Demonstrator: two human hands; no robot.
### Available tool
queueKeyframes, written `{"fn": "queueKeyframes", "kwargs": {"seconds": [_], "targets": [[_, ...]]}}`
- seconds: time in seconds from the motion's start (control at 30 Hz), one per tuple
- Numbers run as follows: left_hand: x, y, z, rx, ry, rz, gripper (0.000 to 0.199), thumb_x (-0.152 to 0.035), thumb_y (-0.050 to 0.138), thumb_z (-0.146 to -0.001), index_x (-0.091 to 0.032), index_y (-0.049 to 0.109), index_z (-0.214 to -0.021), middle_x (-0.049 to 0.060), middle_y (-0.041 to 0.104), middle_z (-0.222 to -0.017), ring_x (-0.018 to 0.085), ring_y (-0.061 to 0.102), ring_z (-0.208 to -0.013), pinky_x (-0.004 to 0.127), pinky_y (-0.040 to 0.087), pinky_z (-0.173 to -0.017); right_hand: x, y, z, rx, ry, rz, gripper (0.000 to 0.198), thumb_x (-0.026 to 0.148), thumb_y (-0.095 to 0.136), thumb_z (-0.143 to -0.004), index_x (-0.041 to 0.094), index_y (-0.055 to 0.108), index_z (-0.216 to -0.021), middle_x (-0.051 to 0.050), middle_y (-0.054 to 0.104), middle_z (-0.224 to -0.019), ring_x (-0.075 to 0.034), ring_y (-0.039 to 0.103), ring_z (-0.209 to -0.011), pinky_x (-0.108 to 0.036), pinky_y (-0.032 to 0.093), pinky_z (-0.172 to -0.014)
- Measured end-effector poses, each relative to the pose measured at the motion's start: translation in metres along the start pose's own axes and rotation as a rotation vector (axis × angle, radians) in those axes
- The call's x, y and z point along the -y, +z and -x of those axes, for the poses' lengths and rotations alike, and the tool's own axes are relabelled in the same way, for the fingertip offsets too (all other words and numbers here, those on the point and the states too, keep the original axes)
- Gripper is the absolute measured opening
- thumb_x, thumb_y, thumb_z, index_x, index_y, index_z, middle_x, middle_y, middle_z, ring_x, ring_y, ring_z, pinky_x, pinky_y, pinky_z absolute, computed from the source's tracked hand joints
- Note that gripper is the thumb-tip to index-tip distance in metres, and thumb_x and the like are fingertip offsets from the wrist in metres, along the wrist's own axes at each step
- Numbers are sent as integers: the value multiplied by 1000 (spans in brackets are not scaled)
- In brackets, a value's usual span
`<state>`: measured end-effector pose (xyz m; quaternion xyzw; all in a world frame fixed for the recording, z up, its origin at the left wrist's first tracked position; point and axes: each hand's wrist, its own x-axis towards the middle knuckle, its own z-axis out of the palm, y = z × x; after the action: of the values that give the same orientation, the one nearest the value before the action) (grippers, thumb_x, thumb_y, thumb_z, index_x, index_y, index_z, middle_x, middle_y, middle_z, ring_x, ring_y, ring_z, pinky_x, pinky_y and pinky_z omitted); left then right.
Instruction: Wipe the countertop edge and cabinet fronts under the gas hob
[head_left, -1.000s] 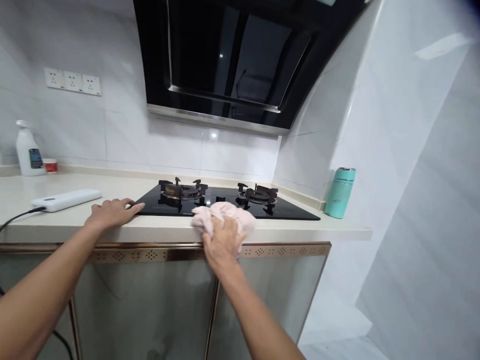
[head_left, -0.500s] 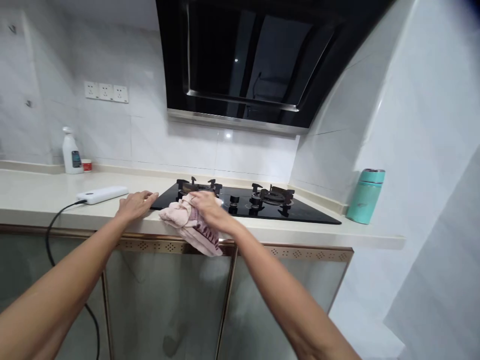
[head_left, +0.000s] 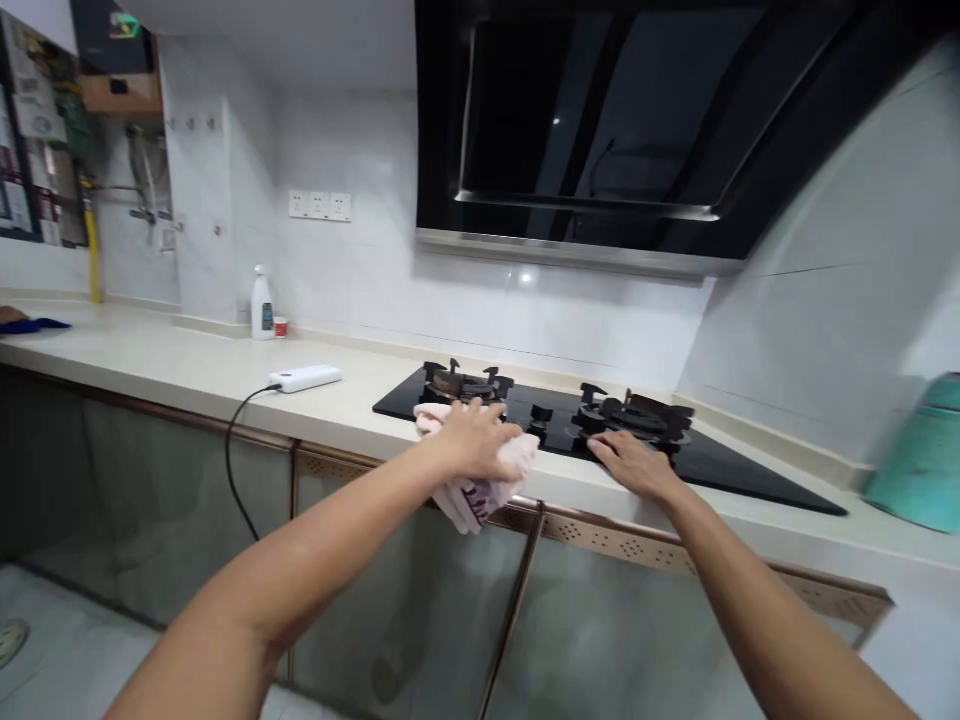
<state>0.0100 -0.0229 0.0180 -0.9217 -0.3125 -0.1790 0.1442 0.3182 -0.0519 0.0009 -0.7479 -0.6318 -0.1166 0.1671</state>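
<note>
A pale pink towel (head_left: 480,494) with dark purple patterning lies bunched over the front left edge of the black glass gas hob (head_left: 720,463), its lower part hanging past the counter edge. My left hand (head_left: 478,440) is closed over the towel from above, with the thumb apart from the fingers. Near the right burner (head_left: 634,413), my right hand (head_left: 634,462) rests open at the hob's front edge, holding nothing. A black knob (head_left: 540,414) stands between my hands. The left burner (head_left: 461,384) is just behind the towel.
A white power bank (head_left: 306,377) with a black cable lies on the counter (head_left: 172,355). Behind it stand a white bottle (head_left: 262,305) and a small red tub (head_left: 280,327). A teal flask (head_left: 919,460) is at the right. The black range hood (head_left: 585,130) hangs above.
My left hand has moved from the counter onto the towel. My right hand has let go of the towel and shifted right along the hob. The view has turned left.
</note>
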Motion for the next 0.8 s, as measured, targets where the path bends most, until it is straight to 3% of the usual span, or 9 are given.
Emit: {"fn": "queueKeyframes", "kwargs": {"seconds": [0.1,0.23,0.37,0.63,0.8], "targets": [[-6,6,1,-39,57,-42,58,-70,53,-84,-33,65,-127,13,63,-130,38,53,-119,57,39,-94,-6,3,-4,16,3,12,56,56,25,-97,32,66,-126,-9,57,-140,-33,50,-132,-58,42,-102],[10,8,11,-55,6,34,67,-79,40,-85,-30,69,-120,15,66,-121,37,52,-117,53,40,-90,-14,7,-6,25,-3,19,58,58,25,-95,31,65,-128,-8,55,-144,-33,48,-135,-58,43,-104],[48,2,34,-30,-158,111,72,-80,33,-86,-27,71,-117,14,64,-128,36,50,-119,52,42,-92,-20,11,-6,27,-25,16,59,58,26,-93,32,65,-129,-6,56,-144,-31,48,-136,-55,43,-106],[146,-14,108,-30,-593,80,68,-73,41,-86,-22,68,-121,12,61,-136,36,51,-126,45,43,-99,-20,13,-5,34,-28,15,61,59,25,-93,32,63,-132,-4,52,-148,-31,45,-138,-54,43,-107],[185,-33,102,-46,-715,33,55,-61,51,-83,-14,73,-103,15,72,-115,29,65,-106,33,46,-86,-14,10,-4,32,-34,28,59,57,25,-94,32,63,-132,-6,53,-147,-32,47,-137,-57,44,-105]]}}
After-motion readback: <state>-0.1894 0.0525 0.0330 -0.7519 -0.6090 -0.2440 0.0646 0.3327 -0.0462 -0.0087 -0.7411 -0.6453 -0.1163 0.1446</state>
